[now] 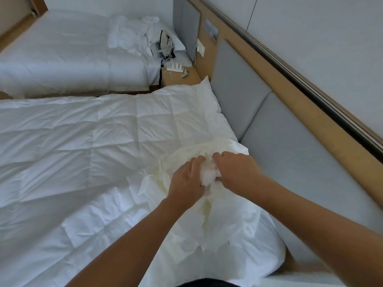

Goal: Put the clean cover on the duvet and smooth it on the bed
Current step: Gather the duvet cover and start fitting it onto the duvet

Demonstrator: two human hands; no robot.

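Left hand [187, 180] and right hand [238, 172] fingers [198, 160] pinch bunched white fabric [210, 172] amid the cover [207, 216] (cream, crumpled)

Fingertips of left grip [187, 179] and right grip [236, 172] were sunk out of sight in the bunched cover [192, 206]. White wad [209, 172] between them was washed out; cloth or filling not told apart. Forearms were cut by bottom and right edges. Duvet [83, 152] ran off left and bottom edges. Dark shape [207, 283] at bottom edge was mostly cut off, unidentified. White items [176, 67] on counter [180, 80] were too small to name. Wall panel [211, 31] was blurred. Far bed [62, 59] was cut at left; heap [145, 36] on it was unreadable.
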